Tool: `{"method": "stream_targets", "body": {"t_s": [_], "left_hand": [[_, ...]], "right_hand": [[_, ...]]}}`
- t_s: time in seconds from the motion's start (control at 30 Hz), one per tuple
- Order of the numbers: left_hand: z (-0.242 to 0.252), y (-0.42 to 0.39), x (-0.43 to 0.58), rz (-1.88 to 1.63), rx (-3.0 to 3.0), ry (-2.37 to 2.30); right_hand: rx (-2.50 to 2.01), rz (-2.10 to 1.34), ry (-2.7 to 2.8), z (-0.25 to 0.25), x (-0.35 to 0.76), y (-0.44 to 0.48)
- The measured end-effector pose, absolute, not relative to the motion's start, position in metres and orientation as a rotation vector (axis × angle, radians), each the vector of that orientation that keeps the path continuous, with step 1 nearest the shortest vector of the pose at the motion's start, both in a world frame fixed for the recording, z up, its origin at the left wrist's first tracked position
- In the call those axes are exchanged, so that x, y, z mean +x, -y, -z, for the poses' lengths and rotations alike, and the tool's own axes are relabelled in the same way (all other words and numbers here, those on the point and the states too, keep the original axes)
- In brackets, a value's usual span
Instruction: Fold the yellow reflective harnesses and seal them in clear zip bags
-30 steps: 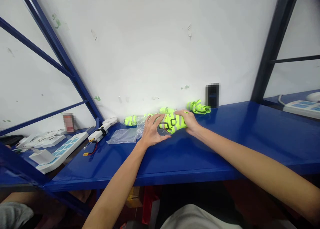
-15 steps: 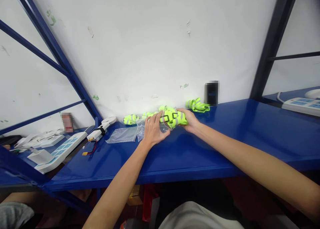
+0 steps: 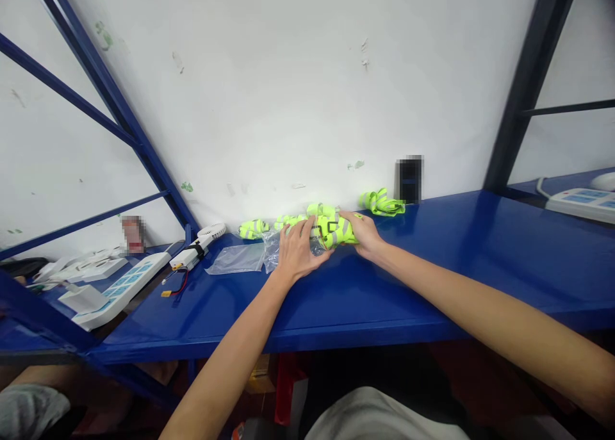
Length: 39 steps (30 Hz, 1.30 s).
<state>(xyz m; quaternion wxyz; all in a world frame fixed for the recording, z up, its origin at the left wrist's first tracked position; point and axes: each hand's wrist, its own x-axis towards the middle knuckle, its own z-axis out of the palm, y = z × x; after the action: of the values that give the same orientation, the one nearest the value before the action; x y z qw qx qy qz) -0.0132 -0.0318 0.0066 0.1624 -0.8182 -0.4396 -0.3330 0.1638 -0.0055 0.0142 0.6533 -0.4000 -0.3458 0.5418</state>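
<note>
A rolled bundle of neon-yellow reflective straps (image 3: 335, 230) with dark buckles lies between my two hands, just above the blue table. My right hand (image 3: 366, 236) is closed round its right end. My left hand (image 3: 298, 249) grips a clear plastic bag (image 3: 271, 251) at the bundle's left end, its fingers curled over the top. The left end of the bundle seems to sit in the bag's mouth; my fingers hide part of it. Behind them, by the wall, are more yellow strap bundles (image 3: 253, 228). A flat clear bag (image 3: 235, 260) lies left of my left hand.
Another yellow strap bundle (image 3: 382, 202) rests near a blurred dark object (image 3: 409, 180) against the wall. At left are a white handheld fan (image 3: 204, 238), a wired connector (image 3: 166, 293) and a power strip (image 3: 127, 286). Blue metal posts (image 3: 139, 146) frame the table (image 3: 432, 286).
My right hand has pressed slightly leftward, and the bundle sits a little deeper toward my left hand. The whole view has shifted slightly.
</note>
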Motion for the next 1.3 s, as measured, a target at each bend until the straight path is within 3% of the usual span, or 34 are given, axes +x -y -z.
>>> {"method": "stream_targets", "body": {"t_s": [0.27,0.63,1.3], "left_hand": [[-0.003,0.028,-0.016,0.869,-2.421,1.245],[-0.008,0.03,-0.027,0.842,-2.557,1.287],[-0.006,0.025,-0.008,0.773,-2.303,1.181]], "right_hand": [[-0.905,-1.065,0.897,-0.007,0.163,0.003],[-0.724,-1.232,1.122,-0.01,0.168,0.009],[-0.992,-0.876,1.077,-0.003,0.16,0.003]]}}
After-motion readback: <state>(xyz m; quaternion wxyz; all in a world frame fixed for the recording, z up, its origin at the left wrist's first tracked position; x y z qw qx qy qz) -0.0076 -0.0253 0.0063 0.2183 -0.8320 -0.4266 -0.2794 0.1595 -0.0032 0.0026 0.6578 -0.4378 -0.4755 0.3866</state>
